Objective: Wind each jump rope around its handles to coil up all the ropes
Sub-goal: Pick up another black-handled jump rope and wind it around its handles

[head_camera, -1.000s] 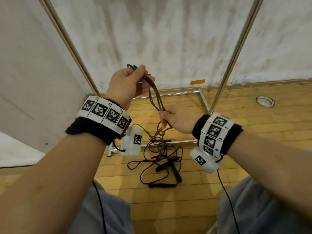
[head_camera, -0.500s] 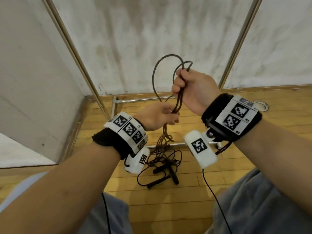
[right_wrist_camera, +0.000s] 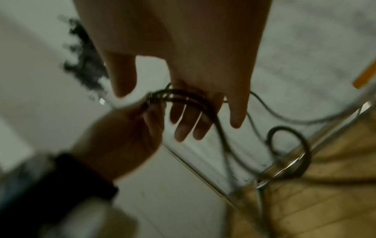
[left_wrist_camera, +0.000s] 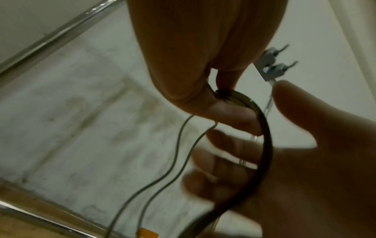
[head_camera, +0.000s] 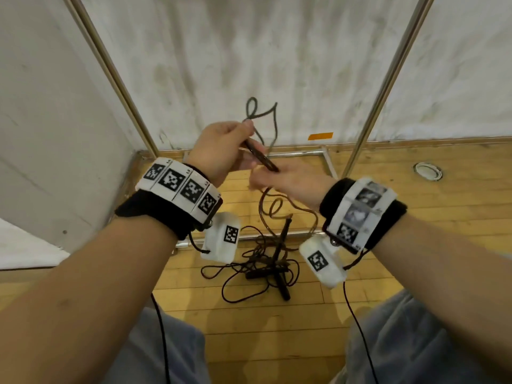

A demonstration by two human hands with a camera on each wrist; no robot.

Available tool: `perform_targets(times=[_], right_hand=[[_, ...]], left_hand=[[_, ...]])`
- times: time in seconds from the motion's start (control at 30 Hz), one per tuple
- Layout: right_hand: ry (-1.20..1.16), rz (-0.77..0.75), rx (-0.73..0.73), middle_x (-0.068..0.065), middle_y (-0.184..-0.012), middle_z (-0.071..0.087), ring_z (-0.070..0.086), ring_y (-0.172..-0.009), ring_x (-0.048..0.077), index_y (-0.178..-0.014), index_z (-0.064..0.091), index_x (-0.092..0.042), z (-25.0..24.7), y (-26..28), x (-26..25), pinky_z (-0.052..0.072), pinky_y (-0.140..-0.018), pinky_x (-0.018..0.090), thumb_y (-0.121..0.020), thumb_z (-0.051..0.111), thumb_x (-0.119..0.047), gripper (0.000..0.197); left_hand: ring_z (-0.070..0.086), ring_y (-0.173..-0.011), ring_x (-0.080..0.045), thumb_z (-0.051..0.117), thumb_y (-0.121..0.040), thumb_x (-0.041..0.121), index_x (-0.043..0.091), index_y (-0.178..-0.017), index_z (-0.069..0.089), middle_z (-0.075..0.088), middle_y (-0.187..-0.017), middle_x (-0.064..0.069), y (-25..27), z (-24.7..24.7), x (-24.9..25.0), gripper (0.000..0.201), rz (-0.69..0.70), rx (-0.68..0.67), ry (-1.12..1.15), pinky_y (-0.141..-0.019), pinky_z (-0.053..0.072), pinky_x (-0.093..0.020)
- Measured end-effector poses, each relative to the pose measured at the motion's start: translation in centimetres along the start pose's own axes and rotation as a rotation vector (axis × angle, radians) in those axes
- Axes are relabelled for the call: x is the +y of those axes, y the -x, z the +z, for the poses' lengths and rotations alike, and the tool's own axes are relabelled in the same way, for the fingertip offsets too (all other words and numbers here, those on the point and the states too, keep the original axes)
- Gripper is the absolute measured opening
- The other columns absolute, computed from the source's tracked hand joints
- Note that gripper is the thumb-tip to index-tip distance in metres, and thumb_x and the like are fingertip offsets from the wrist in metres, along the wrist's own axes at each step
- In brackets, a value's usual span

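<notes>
My left hand (head_camera: 232,146) is raised and pinches a dark jump rope bundle (head_camera: 259,159) between thumb and fingers. A loop of that rope (head_camera: 261,115) sticks up above the hand. My right hand (head_camera: 285,180) lies just below and to the right with fingers straight, and the rope runs across them. In the left wrist view the dark rope (left_wrist_camera: 266,145) crosses the flat right palm (left_wrist_camera: 309,161). The right wrist view shows the rope (right_wrist_camera: 193,98) lying over my straight fingers (right_wrist_camera: 183,128). From there the rope hangs to a tangled pile of ropes and black handles (head_camera: 273,263) on the wooden floor.
A metal frame stands ahead: slanted poles at left (head_camera: 116,76) and right (head_camera: 388,79), and floor bars (head_camera: 293,154). White walls close the corner. An orange tape strip (head_camera: 320,136) marks the wall base. A round floor fitting (head_camera: 428,171) lies at right. My knees (head_camera: 415,342) flank the pile.
My right hand has come down from its raised grip on the rope and opened. The left hand has risen and now holds the bundle, with a loop standing above it.
</notes>
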State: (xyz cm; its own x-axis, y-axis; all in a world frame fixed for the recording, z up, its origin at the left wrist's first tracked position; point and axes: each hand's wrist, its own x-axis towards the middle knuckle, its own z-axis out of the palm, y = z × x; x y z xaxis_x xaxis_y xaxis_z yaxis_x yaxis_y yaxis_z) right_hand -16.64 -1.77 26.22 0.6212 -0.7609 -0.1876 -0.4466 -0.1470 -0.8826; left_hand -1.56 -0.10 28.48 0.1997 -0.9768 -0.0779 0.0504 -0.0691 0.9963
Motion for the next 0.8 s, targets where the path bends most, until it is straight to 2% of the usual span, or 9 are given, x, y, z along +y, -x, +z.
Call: perform_targets(times=[0.07,0.1,0.17,0.27,0.37,0.47,0.57,0.7,0.8], right_hand=[[0.332,-0.033,0.030,-0.001,-0.090,0.067,0.058,-0.081,0.014,-0.090,0.066,-0.018,1.0,-0.2,0.6,0.039,-0.067,0.025,-0.092,0.052,-0.037,0.023],[0.360,-0.025,0.035,0.000,-0.089,0.067,0.058,-0.080,0.015,-0.088,0.064,-0.017,1.1,-0.3,0.8,0.039,-0.065,0.026,-0.095,0.047,-0.034,0.025],[0.258,0.007,0.024,-0.002,-0.084,0.069,0.063,-0.084,0.017,-0.080,0.063,-0.017,0.9,-0.4,0.9,0.042,-0.072,0.026,-0.099,0.040,-0.032,0.033],[0.065,-0.023,0.068,0.001,-0.068,0.065,0.067,-0.084,0.024,-0.069,0.058,-0.014,0.0,-0.9,0.2,0.049,-0.088,0.038,-0.100,0.037,-0.028,0.041],[-0.245,-0.064,0.192,-0.002,-0.056,0.052,0.063,-0.069,0.025,-0.067,0.051,-0.014,-0.6,-1.0,-0.6,0.051,-0.086,0.044,-0.100,0.038,-0.025,0.037],[-0.322,-0.093,0.378,-0.002,-0.054,0.049,0.054,-0.066,0.024,-0.061,0.049,-0.015,-1.2,-1.2,-0.9,0.050,-0.082,0.050,-0.098,0.040,-0.020,0.038],[-0.287,-0.114,0.499,0.000,-0.058,0.052,0.052,-0.065,0.019,-0.060,0.052,-0.018,-1.6,-0.9,-1.1,0.047,-0.074,0.041,-0.097,0.041,-0.023,0.039],[-0.340,-0.122,0.496,0.001,-0.061,0.055,0.051,-0.061,0.013,-0.066,0.055,-0.018,-1.9,-0.4,-1.2,0.044,-0.067,0.030,-0.099,0.039,-0.026,0.038],[-0.378,-0.111,0.485,0.001,-0.061,0.054,0.051,-0.066,0.018,-0.069,0.056,-0.017,-2.0,-0.3,-1.4,0.045,-0.070,0.035,-0.100,0.038,-0.026,0.037]], left_hand=[[0.058,-0.043,-0.010,0.049,-0.100,0.022,0.008,-0.086,0.054,0.068,-0.059,-0.002,-0.3,-0.3,0.1,0.020,0.020,0.061,-0.002,-0.043,0.048,-0.018],[0.058,-0.044,-0.010,0.048,-0.100,0.022,0.009,-0.087,0.054,0.068,-0.058,-0.001,-0.4,-0.4,0.0,0.019,0.032,0.091,-0.007,-0.043,0.048,-0.019],[0.060,-0.047,-0.011,0.048,-0.100,0.023,0.010,-0.088,0.054,0.068,-0.058,0.001,-0.7,-0.5,-0.2,0.018,0.049,0.167,-0.003,-0.045,0.049,-0.020],[0.065,-0.053,-0.015,0.048,-0.100,0.032,0.012,-0.088,0.054,0.068,-0.064,-0.002,-0.9,-0.7,-0.2,0.024,0.005,0.224,0.118,-0.047,0.050,-0.023],[0.072,-0.080,-0.023,0.046,-0.096,0.049,0.012,-0.095,0.058,0.072,-0.078,-0.003,-0.9,-0.5,-0.3,0.039,-0.133,0.063,0.091,-0.063,0.054,-0.029],[0.067,-0.101,-0.023,0.057,-0.086,0.041,0.014,-0.097,0.061,0.073,-0.096,-0.002,-0.1,-0.3,-0.9,0.029,-0.225,-0.191,0.001,-0.082,0.048,-0.035],[0.060,-0.115,-0.019,0.060,-0.071,0.037,0.018,-0.104,0.065,0.069,-0.113,0.001,0.7,0.3,-1.1,0.038,-0.252,-0.347,-0.051,-0.093,0.042,-0.039],[0.060,-0.112,-0.014,0.065,-0.085,0.030,0.017,-0.117,0.062,0.066,-0.120,0.001,1.4,1.9,-1.8,0.034,-0.213,-0.438,-0.355,-0.103,0.040,-0.043],[0.065,-0.101,-0.014,0.057,-0.094,0.022,0.017,-0.103,0.063,0.070,-0.106,0.000,1.7,2.5,-2.5,0.012,-0.174,-0.434,-0.381,-0.099,0.045,-0.043]])
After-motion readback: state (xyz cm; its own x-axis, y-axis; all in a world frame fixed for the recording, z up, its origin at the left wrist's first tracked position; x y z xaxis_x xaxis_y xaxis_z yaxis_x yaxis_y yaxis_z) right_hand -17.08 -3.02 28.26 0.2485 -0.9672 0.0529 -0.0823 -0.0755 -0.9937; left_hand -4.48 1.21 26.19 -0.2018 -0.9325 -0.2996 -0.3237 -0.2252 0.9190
